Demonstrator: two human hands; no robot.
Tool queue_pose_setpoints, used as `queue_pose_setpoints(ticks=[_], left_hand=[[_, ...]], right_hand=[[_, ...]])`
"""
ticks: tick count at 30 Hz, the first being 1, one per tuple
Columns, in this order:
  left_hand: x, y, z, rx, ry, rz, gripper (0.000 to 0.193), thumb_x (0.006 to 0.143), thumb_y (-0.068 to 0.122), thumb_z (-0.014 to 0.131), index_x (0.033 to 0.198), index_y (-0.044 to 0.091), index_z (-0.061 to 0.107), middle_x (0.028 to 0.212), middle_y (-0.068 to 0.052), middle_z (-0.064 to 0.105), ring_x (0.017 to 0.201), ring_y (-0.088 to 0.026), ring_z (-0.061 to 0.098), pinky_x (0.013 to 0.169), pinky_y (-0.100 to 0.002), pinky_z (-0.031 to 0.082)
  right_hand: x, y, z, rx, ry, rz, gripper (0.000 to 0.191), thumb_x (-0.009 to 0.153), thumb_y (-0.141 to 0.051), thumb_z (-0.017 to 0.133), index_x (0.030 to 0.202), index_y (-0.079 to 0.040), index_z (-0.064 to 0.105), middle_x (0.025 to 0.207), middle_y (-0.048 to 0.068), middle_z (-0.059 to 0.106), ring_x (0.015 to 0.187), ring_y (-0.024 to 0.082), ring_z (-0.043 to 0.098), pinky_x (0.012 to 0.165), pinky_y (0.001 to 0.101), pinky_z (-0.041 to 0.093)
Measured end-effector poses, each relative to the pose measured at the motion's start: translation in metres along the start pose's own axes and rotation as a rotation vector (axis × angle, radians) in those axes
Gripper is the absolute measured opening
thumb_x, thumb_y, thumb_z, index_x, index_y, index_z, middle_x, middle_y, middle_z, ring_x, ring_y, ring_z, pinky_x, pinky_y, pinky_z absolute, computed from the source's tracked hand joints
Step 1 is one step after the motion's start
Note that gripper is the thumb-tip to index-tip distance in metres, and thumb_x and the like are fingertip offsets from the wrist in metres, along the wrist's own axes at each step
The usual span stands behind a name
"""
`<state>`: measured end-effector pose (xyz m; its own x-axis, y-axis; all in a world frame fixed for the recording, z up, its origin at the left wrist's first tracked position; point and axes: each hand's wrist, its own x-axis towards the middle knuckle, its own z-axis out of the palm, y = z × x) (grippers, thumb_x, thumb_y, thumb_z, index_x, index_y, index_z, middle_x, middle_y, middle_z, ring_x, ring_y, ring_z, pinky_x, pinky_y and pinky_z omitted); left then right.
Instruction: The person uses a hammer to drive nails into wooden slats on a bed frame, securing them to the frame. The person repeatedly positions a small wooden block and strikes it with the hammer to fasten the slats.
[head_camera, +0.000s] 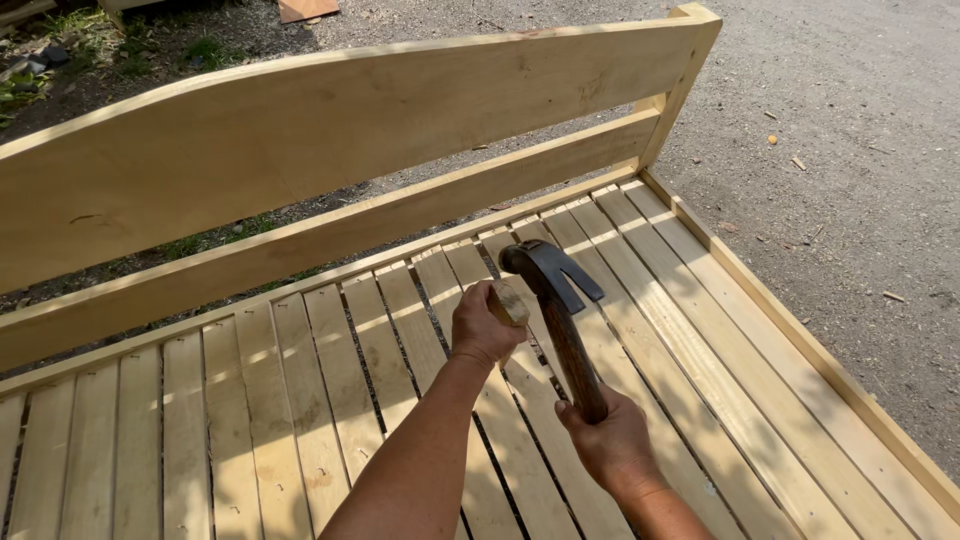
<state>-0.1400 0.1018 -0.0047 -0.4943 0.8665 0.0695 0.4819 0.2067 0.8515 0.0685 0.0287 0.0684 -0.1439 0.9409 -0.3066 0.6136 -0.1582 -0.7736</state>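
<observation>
Right hand (612, 445): closed around the lower end of the hammer's handle, low on the shaft, which gives the head its longest swing.
Hammer (556, 300): a dark claw hammer with a brown wooden handle, tilted up and away from the person, head raised over the slats near the left hand.
Left hand (485, 325): closed around a small wooden block (510, 302), held just beside the hammer head, above the slats.
Slats (330, 390): pale boards laid side by side with narrow gaps, forming the bed frame's floor under both hands.
Headboard (300, 130): 2 broad planks on edge behind the slats, fixed to a corner post (690, 70).
Ground (850, 150): gravel and dirt with scattered chips.
</observation>
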Motion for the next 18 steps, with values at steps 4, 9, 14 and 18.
queue_pose_setpoints(ticks=[4, 9, 14, 18], left_hand=[[0.0, -0.004, -0.004, 0.049, -0.099, -0.067, 0.064, 0.054, 0.025, 0.095, 0.11, 0.013, 0.064, 0.112, -0.001, 0.066, 0.106, -0.019, 0.068, 0.1, -0.029, 0.056], [-0.003, -0.01, 0.003, -0.025, -0.037, 0.012, 0.069, 0.053, 0.022, 0.095, 0.114, 0.014, 0.063, 0.115, -0.002, 0.064, 0.108, -0.02, 0.065, 0.099, -0.031, 0.055], [-0.001, -0.012, 0.004, 0.011, -0.063, -0.018, 0.071, 0.051, 0.021, 0.095, 0.114, 0.016, 0.063, 0.116, 0.001, 0.065, 0.11, -0.018, 0.066, 0.102, -0.029, 0.054], [-0.001, -0.012, 0.001, 0.004, -0.102, -0.045, 0.069, 0.053, 0.023, 0.094, 0.114, 0.016, 0.062, 0.116, 0.001, 0.065, 0.11, -0.017, 0.067, 0.102, -0.028, 0.055]], right_hand=[[0.004, -0.001, -0.004, -0.138, -0.137, 0.257, 0.031, 0.09, -0.033, 0.076, 0.078, -0.008, 0.061, 0.059, 0.001, 0.053, 0.056, 0.017, 0.052, 0.06, 0.0379, 0.047], [0.01, 0.007, -0.003, -0.086, 0.016, -0.012, 0.039, 0.084, -0.038, 0.079, 0.073, -0.004, 0.063, 0.059, 0.006, 0.053, 0.056, 0.017, 0.048, 0.059, 0.0418, 0.046], [0.014, 0.011, 0.004, -0.118, -0.156, 0.119, 0.031, 0.09, -0.033, 0.077, 0.076, -0.008, 0.064, 0.059, 0.0, 0.053, 0.057, 0.014, 0.048, 0.061, 0.0382, 0.045], [0.016, 0.008, 0.001, -0.259, -0.189, 0.092, 0.036, 0.091, -0.034, 0.077, 0.072, -0.007, 0.063, 0.057, 0.0, 0.048, 0.056, 0.015, 0.044, 0.06, 0.0392, 0.04]])
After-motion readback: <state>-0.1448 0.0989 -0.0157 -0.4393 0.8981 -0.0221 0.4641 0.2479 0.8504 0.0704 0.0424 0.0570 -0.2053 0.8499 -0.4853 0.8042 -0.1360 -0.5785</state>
